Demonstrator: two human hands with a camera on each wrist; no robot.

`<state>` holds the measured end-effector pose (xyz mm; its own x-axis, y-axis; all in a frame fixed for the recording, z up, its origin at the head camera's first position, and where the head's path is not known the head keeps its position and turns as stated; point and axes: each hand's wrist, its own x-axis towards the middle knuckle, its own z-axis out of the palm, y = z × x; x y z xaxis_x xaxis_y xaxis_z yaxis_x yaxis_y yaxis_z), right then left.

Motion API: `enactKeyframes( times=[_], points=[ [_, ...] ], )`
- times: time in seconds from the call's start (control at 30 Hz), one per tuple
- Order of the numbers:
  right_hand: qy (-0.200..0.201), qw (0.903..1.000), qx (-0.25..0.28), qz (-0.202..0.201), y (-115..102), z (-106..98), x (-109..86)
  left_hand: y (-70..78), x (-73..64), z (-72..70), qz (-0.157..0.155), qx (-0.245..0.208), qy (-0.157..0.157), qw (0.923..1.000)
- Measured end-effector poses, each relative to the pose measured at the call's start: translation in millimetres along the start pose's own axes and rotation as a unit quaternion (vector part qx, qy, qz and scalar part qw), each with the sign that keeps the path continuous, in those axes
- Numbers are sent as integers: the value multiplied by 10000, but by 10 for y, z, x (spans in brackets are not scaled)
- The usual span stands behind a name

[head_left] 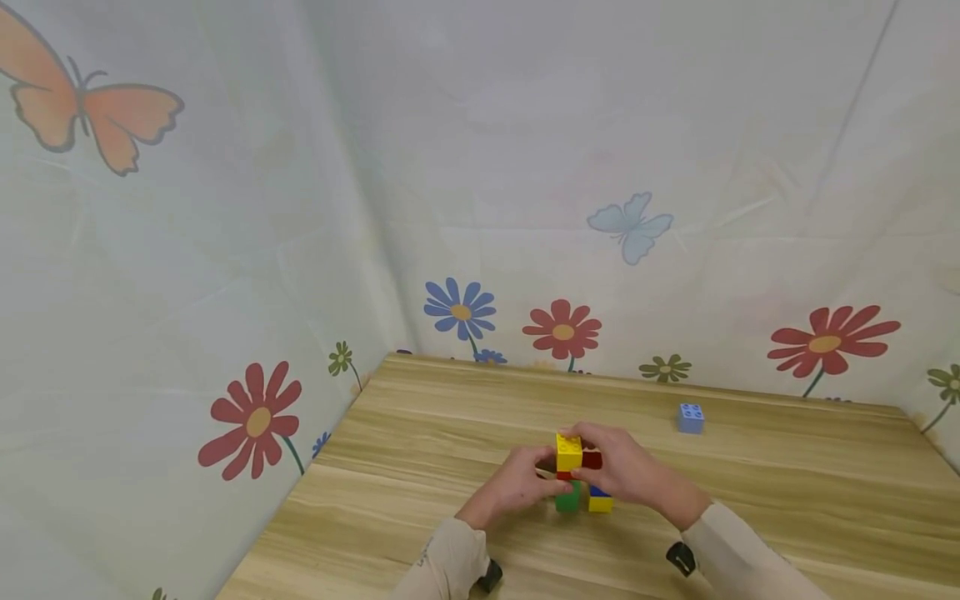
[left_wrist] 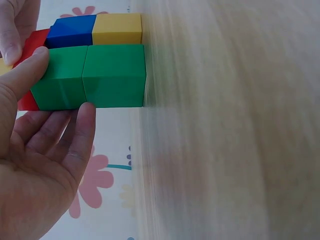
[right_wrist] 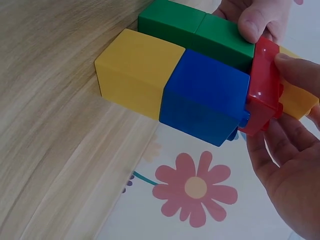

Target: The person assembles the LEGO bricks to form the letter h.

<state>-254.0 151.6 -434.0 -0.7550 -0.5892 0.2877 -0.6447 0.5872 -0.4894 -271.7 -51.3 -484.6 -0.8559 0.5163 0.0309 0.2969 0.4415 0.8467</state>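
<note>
Two short brick columns stand side by side on the table: one of two green bricks [left_wrist: 114,76], the other a blue brick [right_wrist: 202,95] over a yellow brick [right_wrist: 137,75]. Across their tops lies a long red brick [right_wrist: 263,75], tilted a little over the blue one, whose studs show. Another yellow brick [head_left: 568,457] sits on the red one at the green end. My left hand [head_left: 517,482] pinches the upper green brick between thumb and fingers. With thumb on the red brick and fingers behind it, my right hand [head_left: 626,467] grips it beside the upper yellow brick.
A light blue brick [head_left: 691,419] stands farther back on the wooden table [head_left: 420,417], to the right. Behind and to the left hangs a pale cloth [head_left: 510,167] printed with flowers and butterflies. Black straps [head_left: 681,558] show at the sleeves.
</note>
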Motion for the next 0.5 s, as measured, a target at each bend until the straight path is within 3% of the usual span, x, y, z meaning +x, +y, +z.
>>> enactKeyframes(
  times=[0.5],
  points=[
    [-59, 9994, 303, 178, 32, 19, -30, -15, 5, -7, 26, 51, -49, 10000]
  ],
)
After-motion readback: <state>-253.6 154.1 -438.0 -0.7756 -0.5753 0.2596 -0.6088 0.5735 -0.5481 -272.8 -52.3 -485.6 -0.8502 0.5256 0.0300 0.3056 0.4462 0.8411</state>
